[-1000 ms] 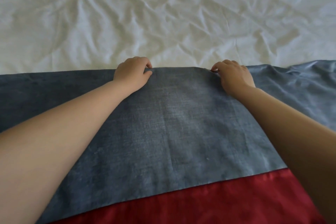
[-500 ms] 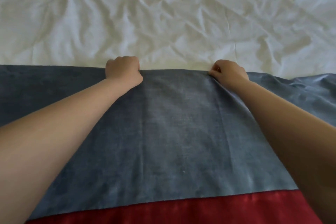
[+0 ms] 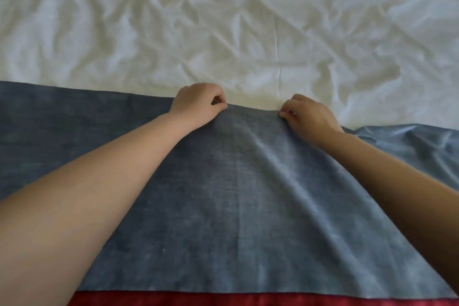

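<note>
The fingers [image 3: 216, 92] of the left hand [image 3: 196, 104] and right hand [image 3: 310, 114] are curled, pinching the far hem of the blue-grey cloth [image 3: 236, 194] at 2 points, likely to keep it straight. The cloth lies spread on the wrinkled white bed sheet [image 3: 223, 20], its near edge bordering red fabric [image 3: 173, 300]; its rumpled right end may hinder an even pull.

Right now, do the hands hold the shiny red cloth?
No, left hand and right hand pinch the far edge of the blue-grey woven cloth.
</note>
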A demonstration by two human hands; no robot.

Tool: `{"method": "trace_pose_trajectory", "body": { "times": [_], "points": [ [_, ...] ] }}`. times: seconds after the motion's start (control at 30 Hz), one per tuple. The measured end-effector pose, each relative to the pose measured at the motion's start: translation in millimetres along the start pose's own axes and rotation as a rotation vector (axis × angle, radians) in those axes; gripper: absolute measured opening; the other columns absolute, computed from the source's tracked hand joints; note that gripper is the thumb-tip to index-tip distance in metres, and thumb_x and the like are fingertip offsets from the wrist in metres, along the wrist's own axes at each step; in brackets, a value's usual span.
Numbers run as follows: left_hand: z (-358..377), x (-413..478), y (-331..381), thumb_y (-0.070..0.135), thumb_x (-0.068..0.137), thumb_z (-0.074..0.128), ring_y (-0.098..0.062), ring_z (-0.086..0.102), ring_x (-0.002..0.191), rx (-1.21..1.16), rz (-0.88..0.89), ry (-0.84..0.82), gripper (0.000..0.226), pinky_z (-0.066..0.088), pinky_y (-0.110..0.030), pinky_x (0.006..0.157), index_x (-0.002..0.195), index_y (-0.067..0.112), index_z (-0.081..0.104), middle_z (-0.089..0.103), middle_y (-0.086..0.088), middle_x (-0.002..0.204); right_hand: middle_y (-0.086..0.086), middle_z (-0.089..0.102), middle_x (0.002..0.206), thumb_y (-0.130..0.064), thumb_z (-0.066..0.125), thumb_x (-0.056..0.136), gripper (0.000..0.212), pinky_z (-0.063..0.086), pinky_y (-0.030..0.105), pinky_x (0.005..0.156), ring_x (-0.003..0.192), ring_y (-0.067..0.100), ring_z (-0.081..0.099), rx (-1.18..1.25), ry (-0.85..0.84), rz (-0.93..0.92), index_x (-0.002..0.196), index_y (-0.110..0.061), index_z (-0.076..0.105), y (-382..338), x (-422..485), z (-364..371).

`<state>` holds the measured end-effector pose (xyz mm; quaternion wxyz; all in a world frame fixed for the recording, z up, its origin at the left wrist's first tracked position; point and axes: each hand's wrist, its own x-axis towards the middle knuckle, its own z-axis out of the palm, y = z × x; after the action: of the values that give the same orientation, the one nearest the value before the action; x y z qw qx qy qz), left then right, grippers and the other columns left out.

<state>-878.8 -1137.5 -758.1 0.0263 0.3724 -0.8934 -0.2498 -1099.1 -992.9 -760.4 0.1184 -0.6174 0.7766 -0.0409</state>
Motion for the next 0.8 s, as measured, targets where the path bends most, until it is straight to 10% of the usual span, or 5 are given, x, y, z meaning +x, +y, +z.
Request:
{"method": "trace_pose_trajectory", "body": {
  "times": [0.8],
  "points": [
    [7.0, 0.3, 30.5, 0.035, 0.094, 0.053, -0.023, 0.059, 0.097, 0.116, -0.011, -0.069, 0.019, 0.044, -0.037, 0.083, 0.101, 0.02, 0.062, 0.065, 0.001, 0.105, 0.003, 0.064, 0.103, -0.034, 0.05, 0.095, 0.018, 0.043, 0.035, 0.073, 0.088, 0.025, 0.058, 0.015, -0.013, 0.393, 0.102, -0.022, 0.062, 69.6, -50.2, -16.8]
  ]
}}
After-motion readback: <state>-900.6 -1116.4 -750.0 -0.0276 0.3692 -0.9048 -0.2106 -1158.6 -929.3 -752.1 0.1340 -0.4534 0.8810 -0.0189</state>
